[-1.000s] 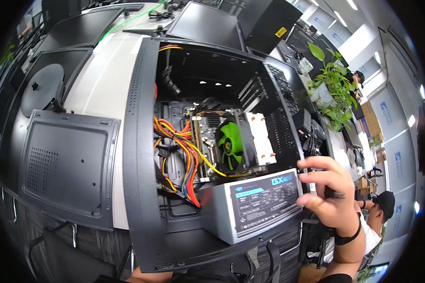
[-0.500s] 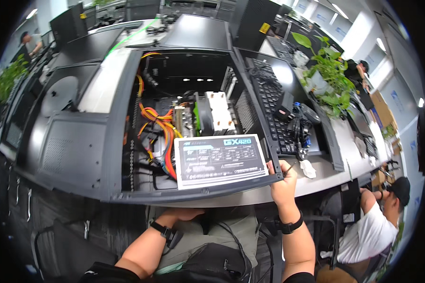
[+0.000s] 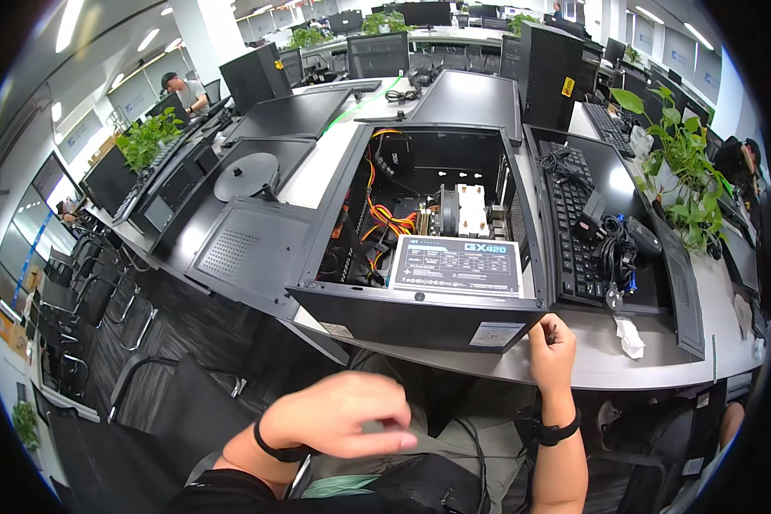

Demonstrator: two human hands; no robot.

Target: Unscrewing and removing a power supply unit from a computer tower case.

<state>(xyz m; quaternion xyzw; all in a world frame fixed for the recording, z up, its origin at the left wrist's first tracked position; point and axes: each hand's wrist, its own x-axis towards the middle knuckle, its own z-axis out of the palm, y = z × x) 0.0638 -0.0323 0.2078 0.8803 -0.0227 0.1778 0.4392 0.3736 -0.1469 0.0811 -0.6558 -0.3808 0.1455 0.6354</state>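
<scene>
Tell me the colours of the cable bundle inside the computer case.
Mainly red, orange and yellow; the cable bundle shows best in the head view.

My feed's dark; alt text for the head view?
An open black computer case sits on a desk, its labelled power supply at the near end. The right hand, close by, holds a small dark object; the left hand hovers, apparently empty, short of the case.

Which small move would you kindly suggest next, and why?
I'd probably bring the left hand to the near left corner of the open computer case to steady it: that hand hovers apart from it, while the right hand is beside the near right corner.
</scene>
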